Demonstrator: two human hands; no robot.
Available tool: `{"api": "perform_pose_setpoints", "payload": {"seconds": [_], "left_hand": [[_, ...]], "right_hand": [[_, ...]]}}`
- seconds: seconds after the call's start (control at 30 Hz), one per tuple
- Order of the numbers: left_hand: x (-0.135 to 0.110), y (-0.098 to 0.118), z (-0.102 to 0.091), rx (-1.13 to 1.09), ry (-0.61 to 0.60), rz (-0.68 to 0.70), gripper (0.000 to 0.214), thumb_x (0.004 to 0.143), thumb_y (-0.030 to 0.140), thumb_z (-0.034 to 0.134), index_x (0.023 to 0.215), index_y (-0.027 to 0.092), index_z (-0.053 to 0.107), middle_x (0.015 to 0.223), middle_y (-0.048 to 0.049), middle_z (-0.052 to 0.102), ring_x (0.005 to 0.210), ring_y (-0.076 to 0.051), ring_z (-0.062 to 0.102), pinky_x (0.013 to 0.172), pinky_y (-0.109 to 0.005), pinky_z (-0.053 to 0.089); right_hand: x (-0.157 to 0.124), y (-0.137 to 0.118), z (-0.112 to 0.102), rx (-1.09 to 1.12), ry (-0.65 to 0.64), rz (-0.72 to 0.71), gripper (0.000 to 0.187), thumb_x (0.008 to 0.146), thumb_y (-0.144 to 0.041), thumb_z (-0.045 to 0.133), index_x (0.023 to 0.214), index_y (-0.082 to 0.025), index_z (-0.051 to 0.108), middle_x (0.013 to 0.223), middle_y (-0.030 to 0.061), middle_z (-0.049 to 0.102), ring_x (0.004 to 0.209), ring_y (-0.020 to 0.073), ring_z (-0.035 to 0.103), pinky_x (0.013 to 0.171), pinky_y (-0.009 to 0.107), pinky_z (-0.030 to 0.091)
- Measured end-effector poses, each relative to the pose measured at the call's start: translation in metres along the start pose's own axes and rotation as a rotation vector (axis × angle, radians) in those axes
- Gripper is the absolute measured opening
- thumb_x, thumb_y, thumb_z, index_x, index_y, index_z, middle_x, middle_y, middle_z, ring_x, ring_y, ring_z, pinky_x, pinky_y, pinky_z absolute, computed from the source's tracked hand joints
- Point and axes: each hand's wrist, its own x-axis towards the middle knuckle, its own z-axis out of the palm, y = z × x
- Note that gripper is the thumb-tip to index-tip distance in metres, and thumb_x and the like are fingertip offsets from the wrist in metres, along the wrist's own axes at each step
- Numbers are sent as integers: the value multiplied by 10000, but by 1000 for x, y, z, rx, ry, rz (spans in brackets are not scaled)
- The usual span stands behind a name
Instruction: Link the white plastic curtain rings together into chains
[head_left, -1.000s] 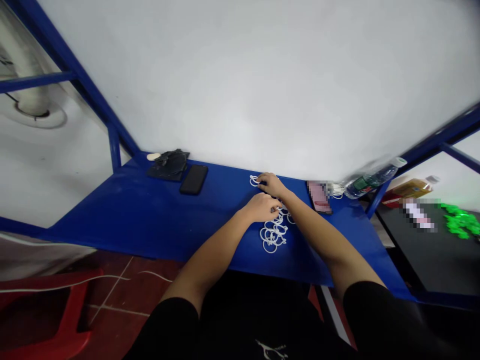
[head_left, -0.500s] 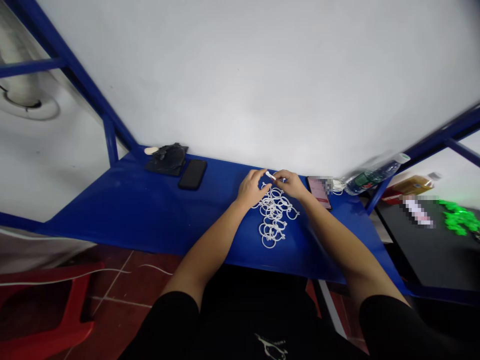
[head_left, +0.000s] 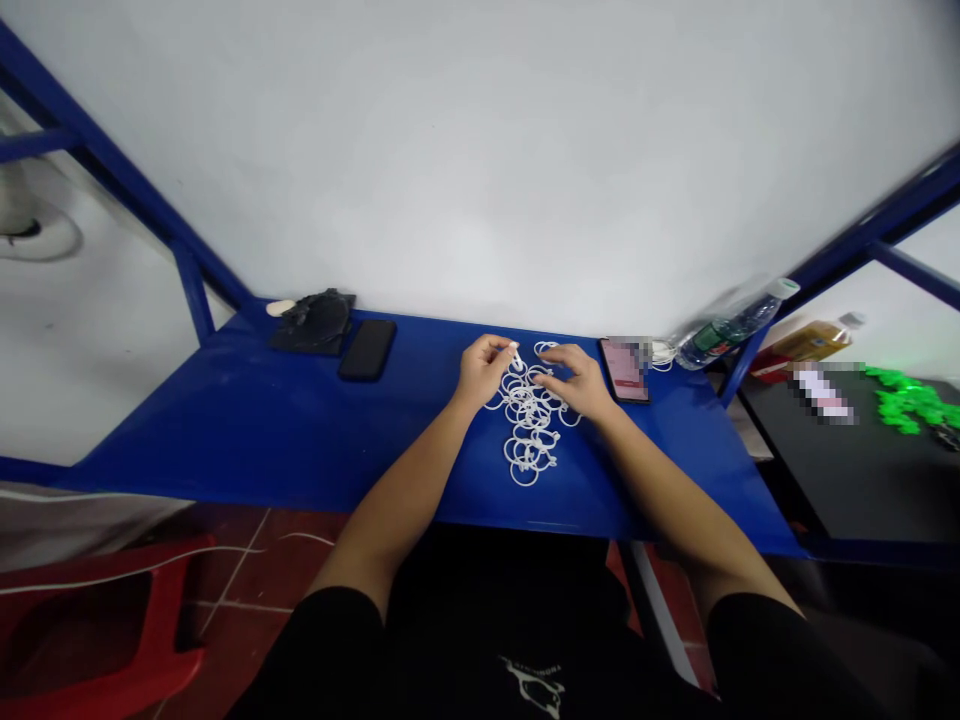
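My left hand (head_left: 481, 374) is closed in a pinch at the back of the pile, with a small white plastic ring (head_left: 517, 361) between thumb and fingertips. The ring is seen nearly edge-on. Across from it, my right hand (head_left: 581, 385) hovers with thumb and fingers apart and nothing visible between them. Below and between both hands lies a loose heap of white rings (head_left: 530, 412) with small knobs, many of them overlapping. Another white ring (head_left: 546, 346) lies behind my right fingertips, partly covered by them.
On the blue table (head_left: 300, 430) lie a black phone (head_left: 367, 350) and a crumpled black bag (head_left: 319, 318) to the left. A lit phone (head_left: 624, 372), a white cable (head_left: 661, 354) and a plastic bottle (head_left: 731, 325) are at the right. A white wall (head_left: 465, 180) rises behind.
My right hand has let go of the white ring and drawn apart, its fingers spreading. My left hand now pinches the ring. The view has shifted slightly.
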Motion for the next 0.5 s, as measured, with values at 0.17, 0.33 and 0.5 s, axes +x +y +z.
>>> {"api": "perform_pose_setpoints", "payload": {"seconds": [0.17, 0.33, 0.5], "left_hand": [[6, 2, -1, -169, 179, -134, 138, 839, 253, 814, 919, 183, 726, 753, -7, 703, 577, -80, 542, 544, -207, 420], [3, 2, 2, -179, 207, -168, 192, 827, 208, 796, 1017, 190, 790, 726, -1, 693, 607, -94, 570, 575, -226, 441], [0, -1, 3, -317, 125, -220, 94, 833, 195, 776, 903, 188, 714, 814, -21, 742, 756, -119, 684, 760, -260, 533]], "right_hand": [[-24, 42, -11, -5, 59, 154, 335, 932, -353, 664, 1244, -246, 721, 1243, 111, 731, 1106, 284, 692, 1014, 496, 563], [-26, 62, -14, -70, 156, 235, 212, 910, -312, 636, 1050, -204, 753, 1027, 110, 752, 921, 267, 693, 893, 466, 585], [-26, 51, -12, 122, 126, 305, 293, 891, -433, 717, 1097, -225, 724, 916, 55, 750, 743, 214, 663, 750, 387, 580]]}}
